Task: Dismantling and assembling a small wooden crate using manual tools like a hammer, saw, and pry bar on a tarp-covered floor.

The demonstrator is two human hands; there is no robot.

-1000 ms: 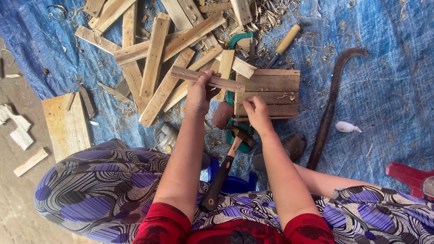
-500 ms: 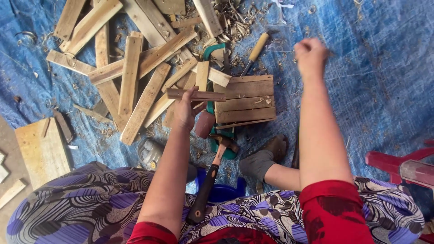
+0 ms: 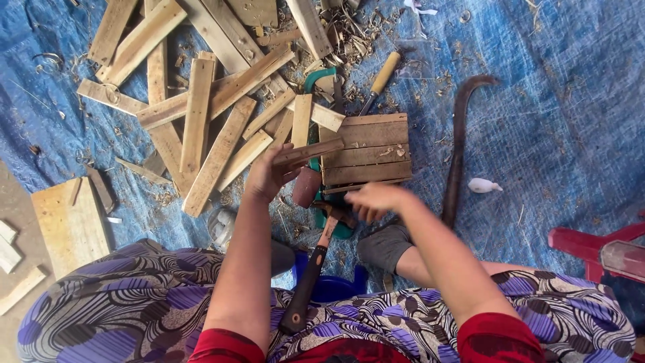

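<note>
My left hand (image 3: 267, 176) grips a short wooden slat (image 3: 308, 152) and holds it tilted against the left edge of a small slatted wooden panel (image 3: 366, 149) lying on the blue tarp (image 3: 557, 114). My right hand (image 3: 375, 199) hovers just below the panel's near edge, fingers curled and blurred; whether anything is in it is unclear. A hammer (image 3: 310, 279) with a dark grip and wooden neck lies between my forearms, head toward the panel.
A loose pile of wooden slats (image 3: 201, 114) covers the tarp at upper left. A curved dark iron bar (image 3: 459, 148) lies right of the panel, a wooden-handled chisel (image 3: 384, 72) above it. A flat board (image 3: 67, 225) sits at left, a red plastic seat (image 3: 591, 245) at right.
Half a second ago my right hand was raised high to the right in a fist; now it is down at the panel's near edge. My left hand kept hold of the slat.
</note>
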